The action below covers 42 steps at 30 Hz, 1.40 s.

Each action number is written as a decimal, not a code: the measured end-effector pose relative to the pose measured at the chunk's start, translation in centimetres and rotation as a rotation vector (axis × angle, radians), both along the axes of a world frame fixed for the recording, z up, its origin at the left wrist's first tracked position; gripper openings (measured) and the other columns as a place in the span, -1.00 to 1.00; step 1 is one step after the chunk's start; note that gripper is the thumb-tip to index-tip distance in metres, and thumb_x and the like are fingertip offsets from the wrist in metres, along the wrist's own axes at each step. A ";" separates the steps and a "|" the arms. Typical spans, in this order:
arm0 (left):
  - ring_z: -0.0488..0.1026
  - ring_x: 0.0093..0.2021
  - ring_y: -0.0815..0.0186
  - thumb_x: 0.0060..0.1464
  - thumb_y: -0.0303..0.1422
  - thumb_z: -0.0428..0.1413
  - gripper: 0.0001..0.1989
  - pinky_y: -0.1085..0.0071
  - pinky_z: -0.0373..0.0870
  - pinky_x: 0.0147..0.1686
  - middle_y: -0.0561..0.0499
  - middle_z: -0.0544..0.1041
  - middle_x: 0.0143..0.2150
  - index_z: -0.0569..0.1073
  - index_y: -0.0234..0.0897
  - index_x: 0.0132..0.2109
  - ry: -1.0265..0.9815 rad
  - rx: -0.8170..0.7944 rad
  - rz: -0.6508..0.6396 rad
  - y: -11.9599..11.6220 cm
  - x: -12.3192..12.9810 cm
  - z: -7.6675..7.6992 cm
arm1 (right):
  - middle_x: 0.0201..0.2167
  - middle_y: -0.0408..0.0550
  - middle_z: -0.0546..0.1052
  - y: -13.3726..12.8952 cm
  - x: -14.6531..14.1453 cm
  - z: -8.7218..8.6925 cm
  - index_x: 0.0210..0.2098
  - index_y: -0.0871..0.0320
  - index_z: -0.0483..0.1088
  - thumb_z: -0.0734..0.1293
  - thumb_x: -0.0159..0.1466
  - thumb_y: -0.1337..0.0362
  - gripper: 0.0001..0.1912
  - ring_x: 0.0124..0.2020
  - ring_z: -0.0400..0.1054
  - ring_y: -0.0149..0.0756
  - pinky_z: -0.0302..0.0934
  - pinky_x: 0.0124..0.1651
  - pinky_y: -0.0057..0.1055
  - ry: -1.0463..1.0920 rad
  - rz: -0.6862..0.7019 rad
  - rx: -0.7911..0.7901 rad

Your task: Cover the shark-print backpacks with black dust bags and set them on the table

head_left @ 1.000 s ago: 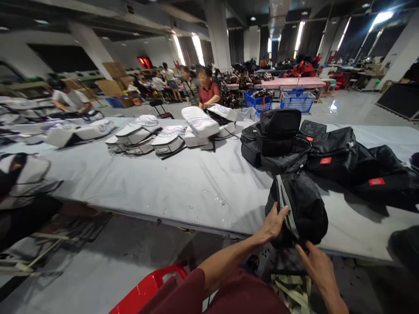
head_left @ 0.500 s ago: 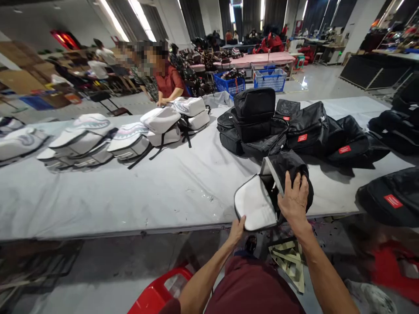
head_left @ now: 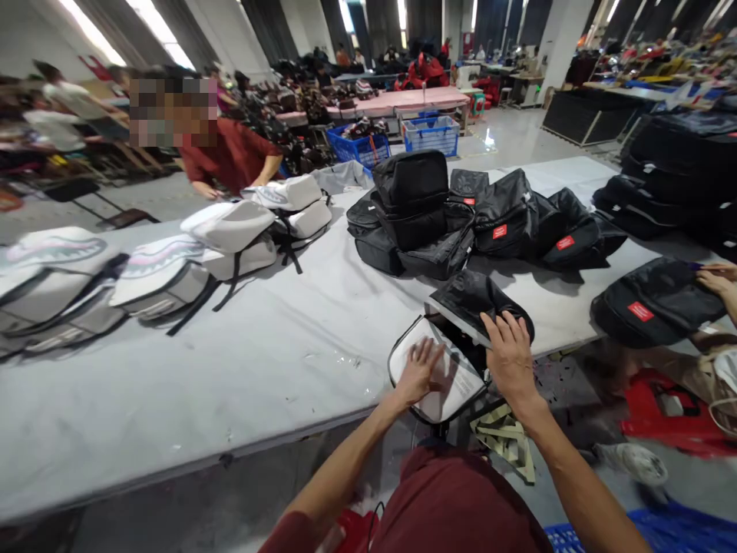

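Head view shows a black backpack (head_left: 480,298) lying open at the near edge of the table (head_left: 259,369), under and between the hands. Its mouth faces the left hand (head_left: 419,372), and its long axis slants from far left to near right. The left arm reaches forward and rightward, palm down, fingers spread wide on the white panel (head_left: 457,388). The right arm angles forward and leftward, the right hand (head_left: 510,349) bent over the black cover, fingers slightly apart; whether it grips, I cannot tell. Beyond the hands sit stacked black bags (head_left: 411,203); farther left, white backpacks (head_left: 155,280). Right of the right hand, a co-worker's hand (head_left: 719,284) touches another black bag (head_left: 662,299).
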State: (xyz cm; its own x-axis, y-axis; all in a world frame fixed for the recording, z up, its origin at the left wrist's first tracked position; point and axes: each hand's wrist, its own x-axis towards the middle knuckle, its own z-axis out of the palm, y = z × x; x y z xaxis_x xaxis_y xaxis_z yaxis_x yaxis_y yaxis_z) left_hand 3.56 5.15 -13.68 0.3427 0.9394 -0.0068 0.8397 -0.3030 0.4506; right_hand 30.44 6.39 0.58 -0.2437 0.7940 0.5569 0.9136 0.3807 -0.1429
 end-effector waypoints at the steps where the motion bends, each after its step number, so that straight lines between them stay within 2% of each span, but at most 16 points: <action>1: -0.03 0.71 -0.30 -0.12 -0.26 0.62 0.15 -0.29 -0.17 0.63 -0.28 0.17 0.70 0.33 -0.04 0.58 0.042 -0.052 -0.205 1.7 0.4 0.5 | 0.28 0.21 0.55 -0.3 -1.1 0.1 0.53 0.15 0.30 0.26 0.43 0.47 -0.31 0.48 0.26 0.15 0.03 0.63 0.28 0.010 -0.032 0.002; 3: 0.09 0.67 -0.32 -0.27 -0.31 0.66 0.14 -0.31 -0.21 0.63 -0.28 0.30 0.64 0.46 -0.06 0.49 0.085 -0.156 -0.442 5.0 2.2 1.0 | 0.22 0.25 0.55 -0.5 -3.2 0.4 0.51 0.16 0.33 0.35 0.44 0.42 -0.33 0.43 0.28 0.19 0.04 0.60 0.33 0.030 -0.129 0.009; 6: 0.33 0.54 -0.26 -0.13 -0.46 0.55 -0.14 -0.20 0.02 0.61 -0.30 0.52 0.47 0.58 -0.19 0.37 0.118 -0.165 -0.504 8.0 6.1 0.9 | 0.16 0.24 0.56 0.5 -4.8 0.7 0.46 0.12 0.40 0.51 0.41 0.30 -0.34 0.37 0.32 0.19 0.09 0.58 0.32 0.050 -0.235 0.002; 9: 0.50 0.40 -0.17 0.21 -0.54 0.27 -0.53 -0.05 0.28 0.49 -0.31 0.66 0.31 0.65 -0.28 0.25 0.158 -0.122 -0.598 7.4 9.6 0.4 | 0.15 0.18 0.60 0.9 -3.3 0.4 0.38 0.07 0.50 0.60 0.39 0.19 -0.38 0.36 0.36 0.12 0.13 0.59 0.25 0.061 -0.265 -0.015; 11: 0.61 0.27 -0.15 0.31 -0.54 0.15 -0.62 -0.01 0.42 0.37 -0.28 0.71 0.20 0.67 -0.29 0.20 0.197 -0.119 -0.687 5.4 11.2 0.2 | 0.12 0.10 0.64 -0.3 -1.1 0.0 0.32 0.03 0.56 0.60 0.39 0.17 -0.46 0.36 0.39 0.04 0.14 0.61 0.19 0.061 -0.258 -0.016; 16: 0.69 0.13 -0.17 0.29 -0.44 0.27 -0.63 0.03 0.58 0.14 -0.26 0.75 0.11 0.65 -0.24 0.21 0.259 -0.139 -0.897 -0.7 14.2 0.5 | -0.02 -0.02 0.71 -8.1 4.5 -0.8 0.20 0.05 0.64 0.49 0.51 0.17 -0.69 0.24 0.51 -0.11 0.23 0.60 0.03 0.104 -0.275 0.085; 20: 0.71 0.11 -0.15 0.34 -0.22 0.33 -0.62 0.06 0.61 0.12 -0.27 0.76 0.06 0.66 -0.20 0.23 0.216 -0.270 -1.173 -2.9 16.6 2.1 | -0.09 -0.01 0.72 -16.2 7.7 -1.4 0.10 0.13 0.65 0.34 0.62 0.19 -0.74 0.09 0.59 -0.17 0.40 0.47 -0.10 0.178 -0.534 0.138; 23: 0.71 0.13 -0.02 0.54 -0.25 0.11 -0.64 0.14 0.59 0.14 -0.20 0.76 0.13 0.62 -0.13 0.32 -0.034 -0.276 -1.343 -3.4 18.1 4.2 | -0.08 0.02 0.73 -21.8 9.0 -2.3 0.07 0.14 0.65 0.31 0.62 0.23 -0.75 0.05 0.62 -0.17 0.46 0.39 -0.14 0.181 -0.764 0.148; 26: 0.70 0.16 0.09 0.59 -0.35 -0.02 -0.58 0.19 0.58 0.15 -0.13 0.76 0.16 0.60 -0.06 0.37 -0.367 -0.104 -1.494 -3.4 20.5 6.2 | -0.09 0.04 0.73 -26.0 9.9 -3.6 0.04 0.16 0.65 0.31 0.61 0.26 -0.75 0.01 0.63 -0.15 0.49 0.33 -0.15 0.158 -0.935 0.170; 28: 0.64 0.28 0.06 0.57 -0.32 0.05 -0.59 0.11 0.54 0.26 -0.13 0.72 0.24 0.56 -0.02 0.41 -0.513 0.055 -1.470 -3.0 23.3 7.0 | -0.12 0.03 0.74 -27.8 10.7 -4.6 0.00 0.14 0.66 0.30 0.62 0.21 -0.72 -0.01 0.63 -0.13 0.51 0.24 -0.16 0.143 -1.070 0.149; 30: 0.51 0.44 -0.04 0.51 -0.22 0.18 -0.53 -0.04 0.41 0.44 -0.19 0.64 0.37 0.51 -0.06 0.47 -0.547 0.150 -1.347 -2.3 27.2 6.9 | -0.14 0.02 0.74 -28.8 11.9 -5.5 -0.04 0.12 0.66 0.27 0.64 0.14 -0.67 -0.03 0.64 -0.10 0.52 0.15 -0.17 0.139 -1.189 0.115; 32: 0.36 0.56 -0.13 0.42 -0.12 0.25 -0.34 -0.16 0.25 0.55 -0.30 0.50 0.50 0.41 -0.19 0.55 -0.508 0.161 -1.272 -1.4 31.2 6.2 | -0.16 0.03 0.74 -29.1 13.4 -6.0 -0.07 0.11 0.66 0.26 0.65 0.09 -0.63 -0.04 0.64 -0.10 0.50 0.12 -0.19 0.165 -1.221 0.097; 34: 0.29 0.60 -0.17 0.34 -0.08 0.23 -0.21 -0.18 0.20 0.58 -0.34 0.42 0.55 0.35 -0.29 0.58 -0.490 0.128 -1.275 -0.6 34.7 5.1 | -0.18 0.02 0.72 -28.8 15.3 -6.4 -0.09 0.10 0.65 0.25 0.65 0.08 -0.62 -0.06 0.63 -0.12 0.48 0.10 -0.23 0.223 -1.186 0.091; 36: 0.42 0.50 -0.13 0.29 -0.14 0.15 -0.24 -0.11 0.32 0.52 -0.32 0.52 0.47 0.39 -0.31 0.56 -0.533 0.076 -1.255 0.1 37.4 4.0 | -0.21 0.01 0.71 -28.3 17.5 -6.6 -0.12 0.09 0.64 0.26 0.65 0.09 -0.63 -0.10 0.61 -0.16 0.46 0.05 -0.29 0.294 -1.138 0.061; 39: 0.65 0.12 -0.03 0.23 -0.26 0.09 -0.37 0.05 0.57 0.21 -0.27 0.72 0.20 0.56 -0.31 0.39 -0.626 -0.066 -1.148 1.2 40.5 3.2 | -0.30 -0.03 0.66 -27.4 22.2 -7.2 -0.23 0.08 0.61 0.24 0.65 0.09 -0.58 -0.22 0.57 -0.23 0.37 -0.10 -0.35 0.380 -1.082 -0.068; 42: 0.60 -0.19 0.08 0.15 -0.22 0.14 -0.58 0.21 0.53 -0.10 -0.17 0.76 -0.11 0.71 -0.27 0.06 -0.614 -0.322 -1.048 2.6 44.4 3.5 | -0.42 -0.06 0.58 -26.4 28.3 -8.7 -0.33 0.09 0.61 0.18 0.64 0.00 -0.45 -0.36 0.46 -0.28 0.22 -0.25 -0.36 0.500 -0.973 -0.254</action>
